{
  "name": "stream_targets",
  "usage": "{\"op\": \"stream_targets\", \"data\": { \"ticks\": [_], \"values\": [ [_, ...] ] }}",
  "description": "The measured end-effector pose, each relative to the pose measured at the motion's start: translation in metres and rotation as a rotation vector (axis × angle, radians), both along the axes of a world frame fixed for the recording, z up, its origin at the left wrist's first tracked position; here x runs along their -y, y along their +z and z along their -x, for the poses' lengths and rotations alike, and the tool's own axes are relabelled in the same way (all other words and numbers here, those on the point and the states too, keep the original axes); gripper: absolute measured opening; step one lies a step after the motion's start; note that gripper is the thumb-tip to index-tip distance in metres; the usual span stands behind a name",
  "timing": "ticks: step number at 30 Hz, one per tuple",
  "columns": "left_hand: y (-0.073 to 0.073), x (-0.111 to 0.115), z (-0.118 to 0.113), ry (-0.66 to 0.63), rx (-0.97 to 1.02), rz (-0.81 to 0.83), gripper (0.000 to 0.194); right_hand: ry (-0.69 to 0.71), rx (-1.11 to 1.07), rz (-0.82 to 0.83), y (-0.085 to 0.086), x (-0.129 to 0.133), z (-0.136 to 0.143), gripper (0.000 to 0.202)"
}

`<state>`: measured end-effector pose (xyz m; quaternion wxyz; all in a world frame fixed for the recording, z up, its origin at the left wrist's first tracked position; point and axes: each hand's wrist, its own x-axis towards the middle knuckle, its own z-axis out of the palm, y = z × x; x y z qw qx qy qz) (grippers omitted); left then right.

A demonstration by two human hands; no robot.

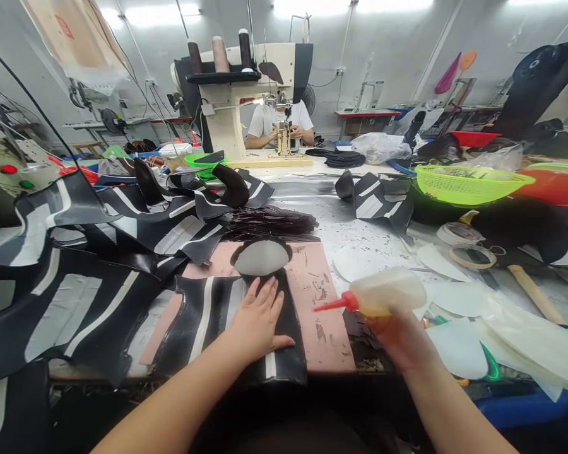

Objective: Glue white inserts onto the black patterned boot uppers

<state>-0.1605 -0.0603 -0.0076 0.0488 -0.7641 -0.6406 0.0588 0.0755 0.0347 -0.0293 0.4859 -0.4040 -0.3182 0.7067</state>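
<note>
Left hand (259, 318) lies palm down on a black shoe-upper panel with grey and white stripes (227, 321), fingers spread flat and fairly wide, thumb out to the side. It grips nothing; judged to be pinning the panel so it stays put on the pink work board (319, 296).

A pale grey oval insert piece (261, 257) sits in the panel's cut-out, just beyond the fingertips (267, 287).

Right hand (397, 334) is closed from below around a translucent plastic squeeze bottle with a red nozzle (383, 293). The bottle is held near horizontal, nozzle pointing left toward the panel and clear of the board. Finger detail is hidden beneath the bottle.

A stack of matching striped black panels (99, 252) lies to the left, within reach. White cut liner pieces (459, 347) lie to the right. 1 lime-green plastic basket (468, 183) stands further back. A person in a white shirt (269, 123) sits at a sewing machine (246, 94) opposite.
</note>
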Motion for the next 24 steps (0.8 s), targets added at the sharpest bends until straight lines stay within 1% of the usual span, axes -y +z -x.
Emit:
{"op": "stream_targets", "data": {
  "ticks": [3,5,8,11,14,18,24],
  "values": [
    [-0.002,-0.001,0.004,0.007,0.006,0.028,0.086,-0.048,0.190,-0.174,0.009,-0.021,0.024,0.050],
    [-0.002,-0.001,0.004,0.005,0.007,0.041,0.087,-0.044,0.320,-0.278,0.015,-0.034,0.043,0.051],
    [-0.002,-0.001,0.003,0.012,0.014,0.065,0.089,-0.010,0.421,-0.362,0.021,-0.047,0.070,0.057],
    [-0.003,-0.001,0.003,0.010,0.027,0.055,0.089,0.003,0.489,-0.422,0.021,-0.055,0.088,0.063],
    [-0.005,-0.001,0.004,-0.002,0.027,0.040,0.087,-0.009,0.556,-0.469,0.017,-0.059,0.094,0.067],
    [-0.007,-0.001,0.005,-0.003,0.027,0.035,0.086,-0.022,0.614,-0.478,0.013,-0.061,0.095,0.068],
    [-0.004,-0.003,0.004,0.010,0.037,0.100,0.094,0.050,0.572,-0.473,0.020,-0.051,0.081,0.064]
  ]
}}
